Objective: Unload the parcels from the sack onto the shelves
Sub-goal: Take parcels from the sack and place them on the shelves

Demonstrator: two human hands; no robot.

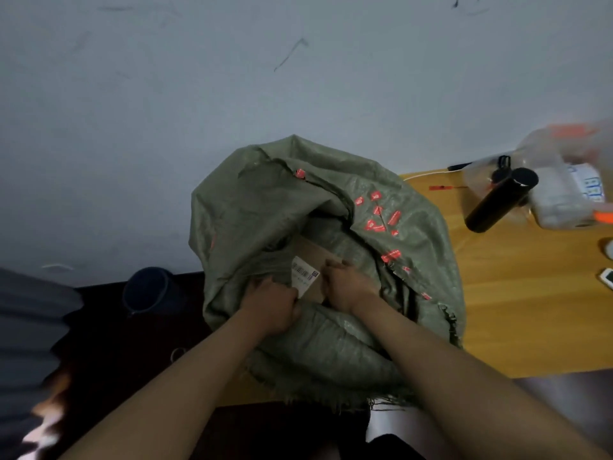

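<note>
Sack (318, 200) mouth open, left hand (275, 305) and right hand (345, 283) clamped on the box (313, 260); loose cloth could snag it.

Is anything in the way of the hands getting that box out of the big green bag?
Mostly the sack itself. The cardboard parcel sits down in its mouth, with green fabric folded over its far end and bunched along its left side. Both the left hand and right hand already reach it. No shelves show.
</note>
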